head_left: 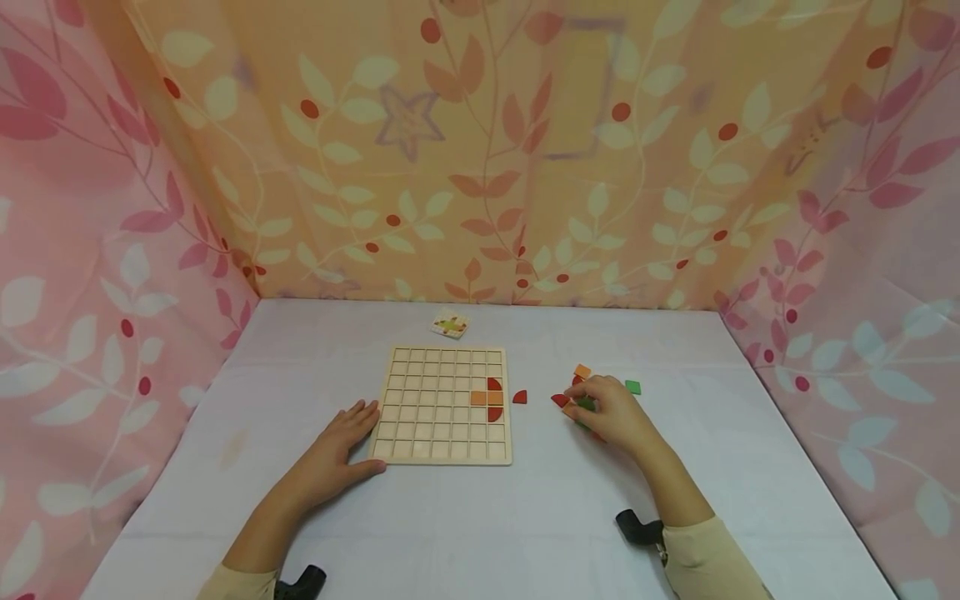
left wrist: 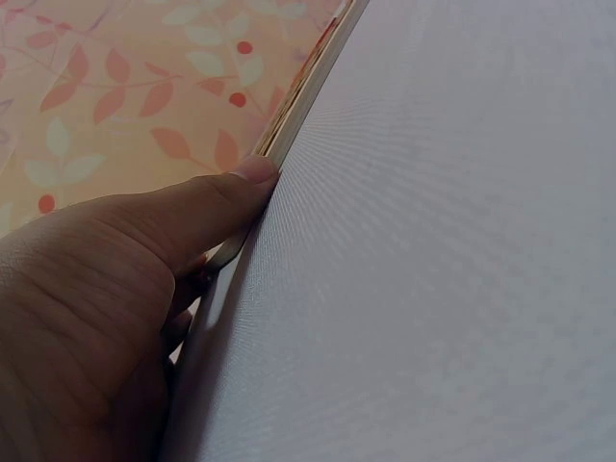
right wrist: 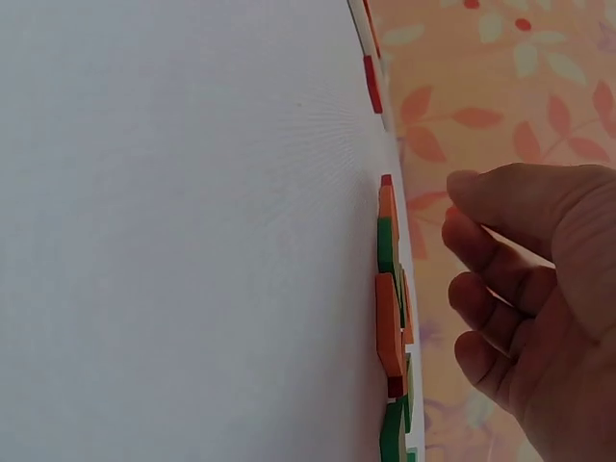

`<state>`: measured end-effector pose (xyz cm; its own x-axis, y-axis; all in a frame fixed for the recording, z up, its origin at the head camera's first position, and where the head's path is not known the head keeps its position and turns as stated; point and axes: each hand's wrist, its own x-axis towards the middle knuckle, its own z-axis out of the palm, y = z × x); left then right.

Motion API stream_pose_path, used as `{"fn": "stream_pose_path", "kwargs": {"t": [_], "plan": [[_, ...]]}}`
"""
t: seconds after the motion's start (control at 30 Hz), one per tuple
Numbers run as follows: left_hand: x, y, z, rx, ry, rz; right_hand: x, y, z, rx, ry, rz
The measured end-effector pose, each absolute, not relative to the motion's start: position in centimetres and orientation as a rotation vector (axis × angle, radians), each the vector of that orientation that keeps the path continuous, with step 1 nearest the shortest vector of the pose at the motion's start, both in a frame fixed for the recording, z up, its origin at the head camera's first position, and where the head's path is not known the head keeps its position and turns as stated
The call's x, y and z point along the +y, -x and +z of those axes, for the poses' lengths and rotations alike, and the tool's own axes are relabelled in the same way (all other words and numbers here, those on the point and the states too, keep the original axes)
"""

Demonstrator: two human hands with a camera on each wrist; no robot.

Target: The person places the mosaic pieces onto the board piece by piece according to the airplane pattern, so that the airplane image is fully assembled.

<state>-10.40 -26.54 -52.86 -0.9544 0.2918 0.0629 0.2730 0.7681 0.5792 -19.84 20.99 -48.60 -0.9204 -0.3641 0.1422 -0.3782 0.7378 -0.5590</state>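
"L hand (head_left: 341, 442) lay spread against board (head_left: 420, 425), left edge; R hand (head_left: 611, 408) hung loosely bent over pcs (right wrist: 389, 322) right of it, nothing visibly pinched."

"Risk?"

"Scatter, prob., if R hand clipped crowded pcs."

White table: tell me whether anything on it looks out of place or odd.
A faint tan mark left of the left hand breaks the plain white, perhaps a stain. One red piece lies alone just right of the board, apart from the other loose pieces.

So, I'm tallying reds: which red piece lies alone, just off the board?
The red quarter-circle right of the board; other visible reds are on it or among loose pieces by the right hand.
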Motion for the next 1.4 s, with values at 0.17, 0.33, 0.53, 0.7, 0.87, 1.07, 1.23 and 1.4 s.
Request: {"fn": "stream_pose_path", "kwargs": {"t": [0.17, 0.33, 0.53, 0.7, 0.87, 1.07, 1.23, 1.4], "plan": [[-26.6, 10.4, -52.9, 2.939, -0.479, 0.95, 21.5, 20.1, -49.3, -2.899, -0.65, 0.926], [-26.6, 10.4, -52.9, 2.939, -0.49, 0.953, 21.8, 20.3, -50.0, -2.908, -0.653, 0.89], [-26.6, 10.3, -52.9, 2.937, -0.485, 0.967, 21.6, 20.2, -50.1, -2.919, -0.636, 0.846], [-26.6, 10.2, -52.8, 2.94, -0.488, 0.974, 21.4, 20.1, -50.1, -2.917, -0.635, 0.827], [-26.5, 10.3, -52.8, 2.939, -0.488, 0.97, 21.2, 20.0, -50.1, -2.905, -0.659, 0.778], [-26.5, 10.3, -52.7, 2.94, -0.496, 0.968, 21.2, 19.9, -50.2, -2.867, -0.648, 0.729], [-26.5, 10.3, -52.7, 2.942, -0.494, 0.972, 21.1, 19.8, -50.2, -2.87, -0.635, 0.732], [-26.5, 10.4, -52.9, 2.955, -0.496, 0.967, 21.1, 19.8, -50.0, -2.892, -0.626, 0.703]]}}
